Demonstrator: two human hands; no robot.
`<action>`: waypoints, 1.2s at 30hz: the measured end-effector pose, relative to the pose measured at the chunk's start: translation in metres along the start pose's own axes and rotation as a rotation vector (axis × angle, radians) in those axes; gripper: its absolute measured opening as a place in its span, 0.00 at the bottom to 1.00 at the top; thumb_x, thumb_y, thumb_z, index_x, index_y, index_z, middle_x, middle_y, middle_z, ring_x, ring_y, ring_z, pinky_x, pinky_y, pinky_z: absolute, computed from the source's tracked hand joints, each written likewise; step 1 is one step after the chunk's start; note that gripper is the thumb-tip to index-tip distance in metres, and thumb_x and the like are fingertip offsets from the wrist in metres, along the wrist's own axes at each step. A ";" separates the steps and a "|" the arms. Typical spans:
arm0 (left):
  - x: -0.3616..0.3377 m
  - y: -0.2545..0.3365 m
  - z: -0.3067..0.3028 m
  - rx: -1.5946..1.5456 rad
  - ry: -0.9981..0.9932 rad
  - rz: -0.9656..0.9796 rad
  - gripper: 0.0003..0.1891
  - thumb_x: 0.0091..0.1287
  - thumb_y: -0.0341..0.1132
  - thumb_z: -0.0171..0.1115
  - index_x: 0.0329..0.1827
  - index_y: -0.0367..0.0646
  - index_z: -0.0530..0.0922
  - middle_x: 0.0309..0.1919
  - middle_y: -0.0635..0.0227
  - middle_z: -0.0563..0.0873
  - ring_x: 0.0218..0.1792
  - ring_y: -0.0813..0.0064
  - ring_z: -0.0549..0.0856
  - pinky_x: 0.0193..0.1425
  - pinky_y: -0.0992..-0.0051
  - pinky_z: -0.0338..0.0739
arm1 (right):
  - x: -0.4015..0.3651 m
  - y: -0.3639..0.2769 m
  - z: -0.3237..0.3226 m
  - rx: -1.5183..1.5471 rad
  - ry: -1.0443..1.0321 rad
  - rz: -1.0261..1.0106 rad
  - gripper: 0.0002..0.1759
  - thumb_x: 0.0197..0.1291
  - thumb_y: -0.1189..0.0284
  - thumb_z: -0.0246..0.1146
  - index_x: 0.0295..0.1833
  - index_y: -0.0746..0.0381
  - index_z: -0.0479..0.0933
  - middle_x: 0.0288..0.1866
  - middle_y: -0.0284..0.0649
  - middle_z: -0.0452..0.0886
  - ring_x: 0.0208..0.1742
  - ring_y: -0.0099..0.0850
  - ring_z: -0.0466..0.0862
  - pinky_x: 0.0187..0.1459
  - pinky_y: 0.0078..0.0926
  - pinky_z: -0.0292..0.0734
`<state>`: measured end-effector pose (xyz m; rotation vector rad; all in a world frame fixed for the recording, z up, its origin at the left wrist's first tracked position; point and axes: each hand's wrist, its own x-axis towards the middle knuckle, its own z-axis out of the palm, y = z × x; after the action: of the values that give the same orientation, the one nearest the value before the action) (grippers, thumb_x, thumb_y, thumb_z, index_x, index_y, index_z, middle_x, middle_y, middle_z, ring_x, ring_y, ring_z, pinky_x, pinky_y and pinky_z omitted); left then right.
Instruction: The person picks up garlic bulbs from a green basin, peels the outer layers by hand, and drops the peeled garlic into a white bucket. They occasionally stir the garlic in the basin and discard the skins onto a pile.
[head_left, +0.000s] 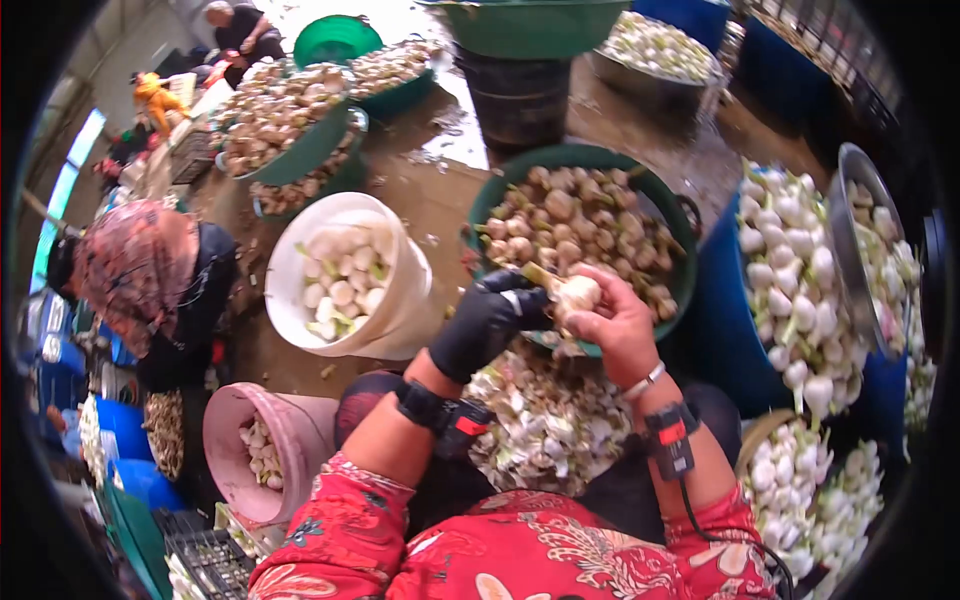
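My right hand (622, 322) is bare and pinches a pale garlic bulb (577, 294) between thumb and fingers. My left hand (490, 318), in a black glove, is closed beside the bulb, its fingertips at the stem end. A small light strip shows across the gloved fingers, but what they grip is hidden. Behind the hands stands a green tub (482, 205) of unpeeled brownish garlic bulbs (560, 205). Below the hands, between my legs, lies a heap of garlic skins and trimmings (550, 425).
A white bucket (415, 290) of peeled bulbs and a pink bucket (310, 430) stand at left. At right is a blue barrel (725, 300) heaped with white garlic. A person in a patterned headscarf (135, 255) sits at left; another person (245, 30) is farther back.
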<state>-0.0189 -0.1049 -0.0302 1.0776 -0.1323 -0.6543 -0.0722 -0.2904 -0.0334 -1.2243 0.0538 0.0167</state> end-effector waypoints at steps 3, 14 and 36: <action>0.006 0.001 0.003 -0.009 0.025 -0.013 0.14 0.67 0.34 0.58 0.52 0.36 0.76 0.44 0.63 0.84 0.44 0.69 0.84 0.49 0.68 0.81 | 0.005 0.005 -0.007 0.128 -0.006 0.034 0.33 0.49 0.83 0.68 0.63 0.65 0.68 0.48 0.37 0.80 0.47 0.23 0.81 0.51 0.22 0.78; 0.017 -0.001 0.015 0.064 0.143 -0.038 0.11 0.66 0.32 0.60 0.48 0.36 0.77 0.34 0.68 0.82 0.34 0.77 0.82 0.43 0.75 0.81 | 0.011 0.015 -0.006 -0.329 0.109 -0.290 0.33 0.38 0.82 0.74 0.55 0.59 0.76 0.56 0.37 0.75 0.54 0.26 0.78 0.51 0.22 0.78; 0.013 -0.011 0.000 0.395 0.151 0.010 0.09 0.62 0.29 0.62 0.44 0.38 0.79 0.34 0.67 0.83 0.35 0.71 0.84 0.38 0.71 0.78 | 0.013 0.032 -0.007 0.094 0.013 -0.019 0.23 0.61 0.64 0.61 0.60 0.60 0.69 0.43 0.36 0.80 0.39 0.21 0.79 0.38 0.20 0.76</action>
<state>-0.0135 -0.1155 -0.0419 1.5009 -0.1394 -0.5468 -0.0612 -0.2861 -0.0661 -1.1306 0.0539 -0.0099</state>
